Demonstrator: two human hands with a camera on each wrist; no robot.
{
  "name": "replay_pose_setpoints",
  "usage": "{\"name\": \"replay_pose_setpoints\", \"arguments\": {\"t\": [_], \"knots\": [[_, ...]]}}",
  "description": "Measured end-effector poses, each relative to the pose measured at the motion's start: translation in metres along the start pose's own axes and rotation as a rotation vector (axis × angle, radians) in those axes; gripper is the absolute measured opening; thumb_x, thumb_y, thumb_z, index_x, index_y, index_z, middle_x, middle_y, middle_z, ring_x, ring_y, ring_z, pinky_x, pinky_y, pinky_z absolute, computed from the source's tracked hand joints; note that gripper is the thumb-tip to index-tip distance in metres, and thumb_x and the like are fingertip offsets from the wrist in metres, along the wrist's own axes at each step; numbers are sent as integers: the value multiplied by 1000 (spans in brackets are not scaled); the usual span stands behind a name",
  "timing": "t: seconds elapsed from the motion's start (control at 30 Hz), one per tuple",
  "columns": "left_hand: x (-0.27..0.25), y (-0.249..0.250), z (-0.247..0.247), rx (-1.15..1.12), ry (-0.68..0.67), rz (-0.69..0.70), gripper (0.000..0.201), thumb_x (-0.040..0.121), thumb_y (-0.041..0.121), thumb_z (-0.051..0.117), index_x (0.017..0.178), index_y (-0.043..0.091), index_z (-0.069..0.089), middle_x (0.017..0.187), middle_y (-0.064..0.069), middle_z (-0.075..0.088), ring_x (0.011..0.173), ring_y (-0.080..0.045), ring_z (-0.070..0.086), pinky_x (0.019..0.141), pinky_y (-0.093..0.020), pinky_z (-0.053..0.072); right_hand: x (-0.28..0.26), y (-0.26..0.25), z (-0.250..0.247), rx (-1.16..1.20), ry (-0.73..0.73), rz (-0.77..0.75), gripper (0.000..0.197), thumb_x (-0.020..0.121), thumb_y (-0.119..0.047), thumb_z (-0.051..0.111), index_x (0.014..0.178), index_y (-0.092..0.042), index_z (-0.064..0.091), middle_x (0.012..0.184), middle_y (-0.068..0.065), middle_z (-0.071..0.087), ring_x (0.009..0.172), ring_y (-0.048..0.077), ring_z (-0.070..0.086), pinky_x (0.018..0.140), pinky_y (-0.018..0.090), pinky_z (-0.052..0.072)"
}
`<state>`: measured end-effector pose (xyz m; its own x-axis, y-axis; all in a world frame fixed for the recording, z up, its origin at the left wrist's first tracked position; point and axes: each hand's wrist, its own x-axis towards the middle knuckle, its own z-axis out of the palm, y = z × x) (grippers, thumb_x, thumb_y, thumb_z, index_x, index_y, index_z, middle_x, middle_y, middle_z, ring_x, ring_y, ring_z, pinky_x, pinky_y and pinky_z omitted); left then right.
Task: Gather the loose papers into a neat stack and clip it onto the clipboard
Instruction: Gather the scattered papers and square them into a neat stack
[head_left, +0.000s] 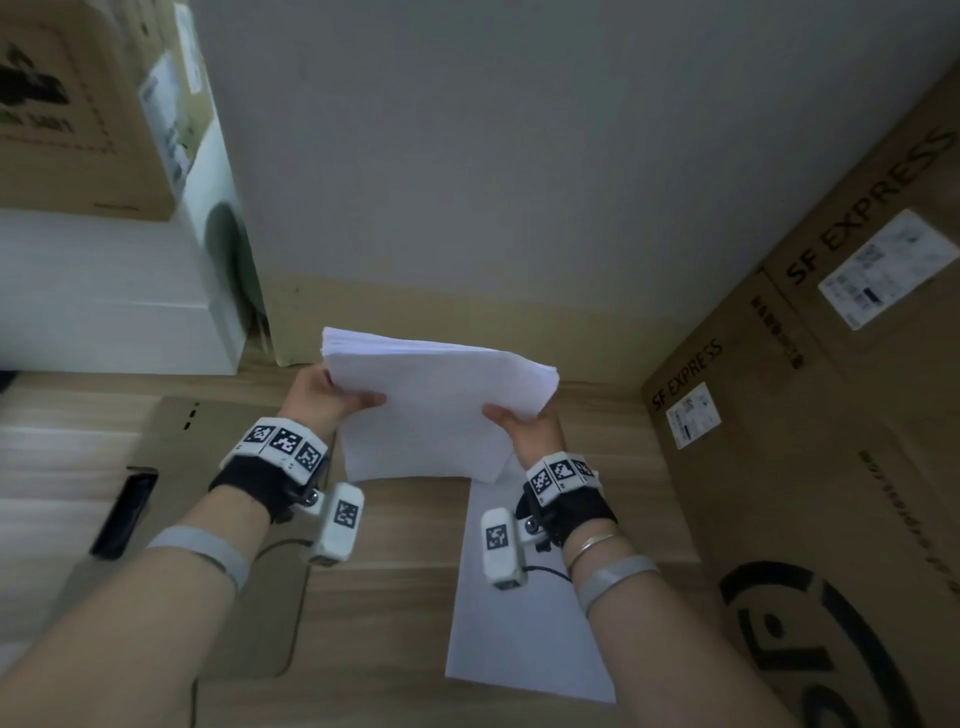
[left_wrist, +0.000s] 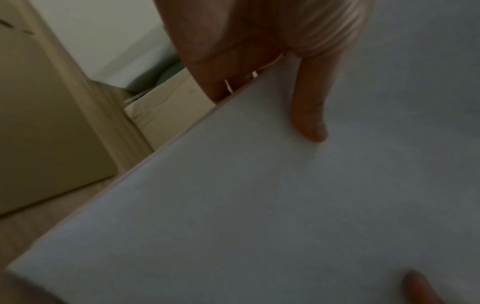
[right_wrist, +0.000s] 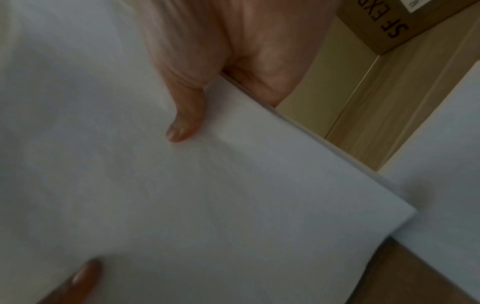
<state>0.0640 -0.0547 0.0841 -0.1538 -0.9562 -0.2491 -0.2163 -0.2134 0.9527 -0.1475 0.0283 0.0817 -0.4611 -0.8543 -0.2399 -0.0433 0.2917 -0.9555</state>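
Both hands up off the counter (head_left: 395, 582): left hand (head_left: 322, 397) and right hand (head_left: 527, 428) each grip 1 side edge of the paper stack (head_left: 436, 405), thumbs on top, fingers underneath (stack tilted, held in the air). 1 loose sheet (head_left: 524, 639) lies flat on the counter below. 1 clipboard (head_left: 171, 447) lies under the left forearm. 2 SF Express boxes (head_left: 810, 395) at right.

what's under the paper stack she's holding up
Under the lifted paper stack the wooden table shows, and a loose sheet lies there, its far end covered by the stack.
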Motion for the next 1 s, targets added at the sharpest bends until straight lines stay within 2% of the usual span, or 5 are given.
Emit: {"name": "replay_pose_setpoints", "arguments": {"t": [0.1,0.33,0.5,0.73,1.0], "knots": [[6,-11,-5,-56,-123,-31,34,72,-9,71,74,22,59,56,13,70,63,1,64,58,-15,51,5,9,1,52,-20,-41,34,77,2,71,76,-29,56,80,-9,62,74,4,59,71,27,50],[8,-51,3,-12,-147,-183,36,70,-10,72,79,21,57,88,-4,60,84,-16,56,84,-32,43,16,45,14,-44,-20,143,27,68,0,79,86,-14,63,90,4,65,88,22,61,78,31,49],[9,-73,13,96,-107,-266,53,74,8,75,123,2,54,112,-13,58,100,-19,51,84,-31,39,17,67,20,-87,-58,190,30,72,0,76,92,-15,61,103,9,63,103,27,61,90,36,48],[29,-67,21,148,23,-312,49,80,20,70,114,-13,60,118,-24,64,108,-36,62,89,-35,48,27,56,11,-77,20,122,38,82,-5,67,118,0,57,118,17,64,98,24,62,81,28,46],[11,-103,19,523,-86,-583,59,91,25,56,136,-9,40,140,-24,48,126,-37,49,103,-38,40,-7,131,-77,-711,206,664,86,72,-16,79,141,-21,28,147,16,27,130,37,40,103,45,43]]}}
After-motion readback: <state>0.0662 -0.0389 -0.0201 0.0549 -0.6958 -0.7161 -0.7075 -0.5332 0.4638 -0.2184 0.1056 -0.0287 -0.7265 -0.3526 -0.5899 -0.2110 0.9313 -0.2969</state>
